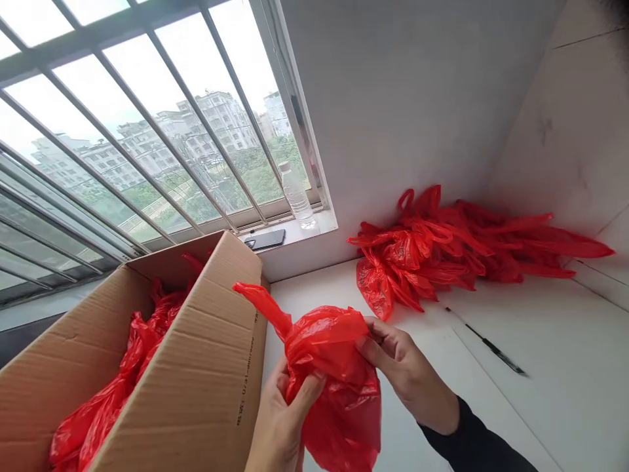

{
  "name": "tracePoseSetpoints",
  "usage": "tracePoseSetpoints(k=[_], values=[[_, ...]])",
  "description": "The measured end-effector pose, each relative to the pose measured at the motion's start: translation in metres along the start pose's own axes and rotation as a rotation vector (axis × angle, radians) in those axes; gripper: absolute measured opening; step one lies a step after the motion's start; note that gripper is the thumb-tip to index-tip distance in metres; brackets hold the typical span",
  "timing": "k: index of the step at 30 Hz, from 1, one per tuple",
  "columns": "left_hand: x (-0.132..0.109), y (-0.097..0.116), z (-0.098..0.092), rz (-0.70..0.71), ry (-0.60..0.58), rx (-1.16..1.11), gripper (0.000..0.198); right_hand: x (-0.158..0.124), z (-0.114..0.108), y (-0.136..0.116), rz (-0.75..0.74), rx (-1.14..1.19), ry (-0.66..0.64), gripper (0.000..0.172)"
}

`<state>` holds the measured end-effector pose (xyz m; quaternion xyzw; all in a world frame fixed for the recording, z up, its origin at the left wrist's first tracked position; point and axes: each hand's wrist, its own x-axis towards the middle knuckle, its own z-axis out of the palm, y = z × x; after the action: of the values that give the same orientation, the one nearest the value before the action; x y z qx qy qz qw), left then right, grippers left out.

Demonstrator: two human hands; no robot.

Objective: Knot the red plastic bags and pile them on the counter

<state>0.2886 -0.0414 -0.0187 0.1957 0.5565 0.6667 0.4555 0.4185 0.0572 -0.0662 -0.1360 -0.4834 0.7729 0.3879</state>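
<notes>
A crumpled red plastic bag (339, 367) is held up between my two hands above the white surface. My left hand (289, 413) grips it from the lower left, thumb pressed on the front. At its upper right edge, my right hand (400, 364) pinches the plastic between thumb and fingers. One handle of the bag sticks out to the upper left, and its lower part hangs loose. To the left stands an open cardboard box (201, 354) with more red plastic bags (125, 380) inside. A pile of red bags (422, 249) lies against the wall at the right.
A pen (486, 341) lies on the white surface (555, 354) right of my right hand. On the window sill are a dark phone (265, 240) and a clear plastic bottle (297, 196). The barred window (147, 118) is behind the box.
</notes>
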Motion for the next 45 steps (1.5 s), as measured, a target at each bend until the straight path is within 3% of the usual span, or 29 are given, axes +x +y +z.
tracePoseSetpoints(k=[3, 8, 15, 24, 32, 40, 45], values=[[0.006, -0.004, -0.008, -0.041, 0.049, -0.051, 0.087, 0.001, 0.001, -0.001, 0.022, -0.036, -0.021, 0.037], [0.013, -0.007, -0.017, 0.008, 0.162, -0.088, 0.085, 0.002, -0.003, 0.004, 0.095, -0.139, -0.081, 0.048], [0.010, -0.016, -0.009, -0.015, 0.044, 0.090, 0.072, 0.006, -0.008, 0.015, 0.069, -0.096, -0.011, 0.030], [0.020, -0.022, -0.012, -0.001, 0.097, 0.090, 0.074, 0.006, -0.005, 0.010, 0.086, -0.239, -0.080, 0.038], [0.016, -0.027, -0.006, -0.103, 0.073, 0.104, 0.054, 0.008, 0.000, 0.013, 0.060, -0.182, -0.068, 0.034], [0.021, -0.024, -0.015, -0.030, 0.114, -0.019, 0.074, 0.005, -0.003, 0.011, 0.112, -0.208, -0.104, 0.037], [0.014, -0.025, -0.007, 0.018, 0.106, 0.098, 0.080, 0.006, -0.003, 0.018, 0.085, -0.189, -0.045, 0.022]])
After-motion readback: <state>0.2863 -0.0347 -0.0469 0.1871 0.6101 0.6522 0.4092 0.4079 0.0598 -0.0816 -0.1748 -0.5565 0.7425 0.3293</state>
